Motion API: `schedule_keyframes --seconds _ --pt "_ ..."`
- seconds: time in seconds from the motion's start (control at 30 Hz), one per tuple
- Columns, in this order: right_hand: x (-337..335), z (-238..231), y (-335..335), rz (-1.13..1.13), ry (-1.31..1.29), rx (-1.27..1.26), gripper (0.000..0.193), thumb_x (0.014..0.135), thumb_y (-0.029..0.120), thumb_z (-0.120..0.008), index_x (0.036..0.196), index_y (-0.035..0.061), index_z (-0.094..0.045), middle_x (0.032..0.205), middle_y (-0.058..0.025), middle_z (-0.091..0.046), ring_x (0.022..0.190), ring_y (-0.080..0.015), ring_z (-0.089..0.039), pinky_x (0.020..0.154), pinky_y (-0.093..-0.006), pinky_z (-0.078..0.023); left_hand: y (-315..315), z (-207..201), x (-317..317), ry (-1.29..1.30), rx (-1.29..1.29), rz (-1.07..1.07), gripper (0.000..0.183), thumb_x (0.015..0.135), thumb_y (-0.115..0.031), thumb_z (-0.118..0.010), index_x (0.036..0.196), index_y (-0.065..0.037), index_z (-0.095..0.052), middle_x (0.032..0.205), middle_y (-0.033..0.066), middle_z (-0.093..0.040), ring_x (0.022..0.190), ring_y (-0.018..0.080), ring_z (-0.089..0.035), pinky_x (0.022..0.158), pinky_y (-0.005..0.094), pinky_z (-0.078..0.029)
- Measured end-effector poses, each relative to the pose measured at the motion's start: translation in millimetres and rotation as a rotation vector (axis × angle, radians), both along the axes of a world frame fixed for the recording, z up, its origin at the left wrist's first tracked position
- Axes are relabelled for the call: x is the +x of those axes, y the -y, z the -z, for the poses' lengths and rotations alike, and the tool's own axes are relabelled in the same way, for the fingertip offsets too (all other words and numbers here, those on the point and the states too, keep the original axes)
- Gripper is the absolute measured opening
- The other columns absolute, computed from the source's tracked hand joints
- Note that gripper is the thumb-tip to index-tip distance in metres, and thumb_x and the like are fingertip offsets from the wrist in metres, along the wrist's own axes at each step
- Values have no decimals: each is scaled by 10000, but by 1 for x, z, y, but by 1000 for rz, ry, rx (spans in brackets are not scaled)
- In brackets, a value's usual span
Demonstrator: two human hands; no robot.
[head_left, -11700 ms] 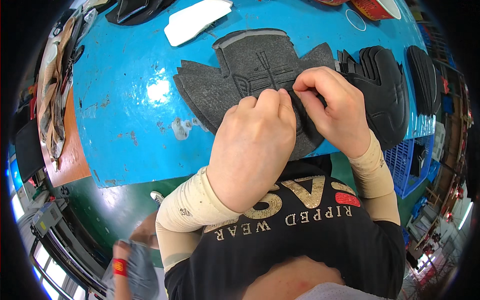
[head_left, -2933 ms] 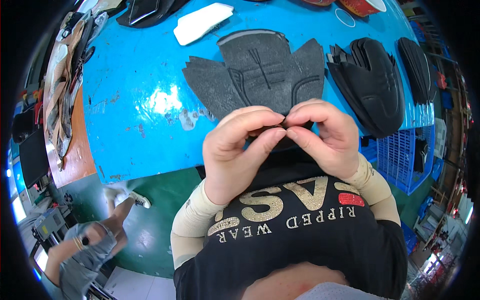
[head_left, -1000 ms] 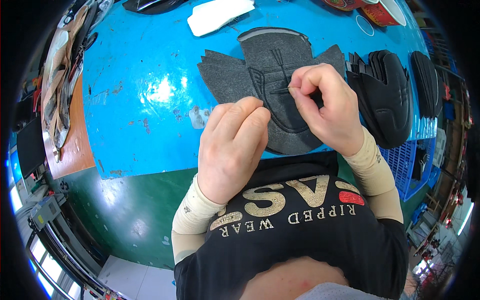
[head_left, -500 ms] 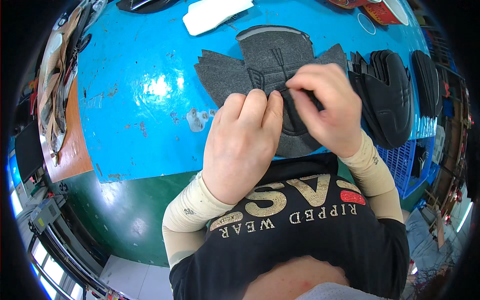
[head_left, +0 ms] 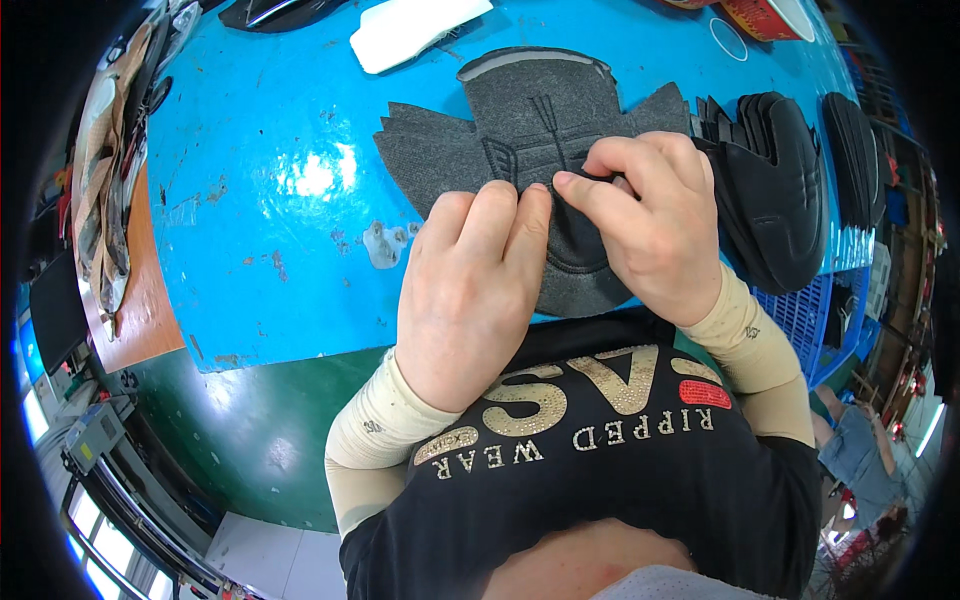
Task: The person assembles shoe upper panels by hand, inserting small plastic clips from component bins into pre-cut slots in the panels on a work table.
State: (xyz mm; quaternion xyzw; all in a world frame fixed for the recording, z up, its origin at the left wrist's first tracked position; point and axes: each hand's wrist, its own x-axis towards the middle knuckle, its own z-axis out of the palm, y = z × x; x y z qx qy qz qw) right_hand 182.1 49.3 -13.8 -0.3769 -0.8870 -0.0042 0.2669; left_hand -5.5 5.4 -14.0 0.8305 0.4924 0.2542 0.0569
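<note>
A stack of dark grey felt-like cut pieces [head_left: 540,100] lies on the blue table in front of me, with pointed side flaps and raised moulded lines on the top one. Over its near half sits a black padded part [head_left: 580,240] with a curved ridge. My left hand [head_left: 475,270] is closed, its fingertips pressed together on the material by the central lines. Just right of it, my right hand [head_left: 655,225] is closed in a pinch at the same spot. The fingers hide exactly what is pinched between them.
Stacked black moulded pads [head_left: 785,190] stand at right, with another dark stack [head_left: 855,160] beyond. A blue plastic crate [head_left: 795,325] is below the table's right edge. Farther back are a white slab [head_left: 415,30], a red tub [head_left: 765,20] and a clear ring [head_left: 728,40].
My right hand's fingertips have lowered and drawn in toward the left hand's fingertips. My left hand and the grey pieces have shifted slightly left in the view.
</note>
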Motion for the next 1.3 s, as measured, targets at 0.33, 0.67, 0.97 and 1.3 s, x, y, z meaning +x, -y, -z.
schedule_keyframes --seconds 0.33,0.67,0.97,1.3 --pt "2 14 -2 4 -228 100 274 673 5 -672 912 136 -694 911 40 -615 864 -196 -558 742 -331 -401 -2 7 -10 150 -7 3 341 747 42 -635 1087 5 -643 896 100 -569 781 243 -545 683 311 -472" --pt "62 -54 -13 254 -314 24 213 798 -28 -635 989 57 -678 981 -106 -651 892 -262 -621 776 -328 -495 -3 13 -66 850 -238 -380 245 862 46 -640 1102 -1 -660 918 84 -615 742 144 -577 637 263 -466" --pt "140 -70 -160 374 -160 -100 219 894 98 -608 1101 46 -656 945 -55 -666 825 -136 -606 764 -277 -499 2 32 -74 -188 53 -372 326 782 12 -607 1106 13 -635 941 141 -608 918 312 -581 784 409 -477" --pt "59 -44 -249 465 260 -258 256 857 259 -634 1091 186 -707 1051 -83 -709 968 -300 -667 857 -423 -522 12 38 -59 -183 127 -440 314 768 53 -598 1081 59 -624 1075 186 -605 999 355 -580 852 424 -493"
